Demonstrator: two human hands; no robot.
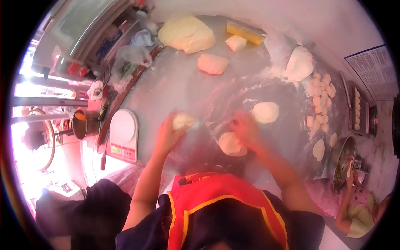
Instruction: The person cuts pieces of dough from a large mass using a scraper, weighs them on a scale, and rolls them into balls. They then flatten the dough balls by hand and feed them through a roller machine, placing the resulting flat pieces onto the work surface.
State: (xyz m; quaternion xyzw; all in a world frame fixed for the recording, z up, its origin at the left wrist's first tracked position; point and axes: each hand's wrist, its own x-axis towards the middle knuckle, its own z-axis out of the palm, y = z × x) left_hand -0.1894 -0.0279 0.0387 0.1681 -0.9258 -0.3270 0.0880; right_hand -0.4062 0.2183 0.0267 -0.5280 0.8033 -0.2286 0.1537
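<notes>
Sitting at the two hands (167, 132) are two dough pieces (231, 146), one each.

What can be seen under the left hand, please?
A pale dough piece shows along the inner side of the left hand; whatever lies directly beneath the palm is covered.

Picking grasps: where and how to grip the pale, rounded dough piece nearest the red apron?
Probably the left edge of that dough piece, coming low from the left: the right hand crowds its right side, while the left edge is exposed. It lies low and wide on the grey tabletop, so sliding under the rim may beat pinching.
</notes>
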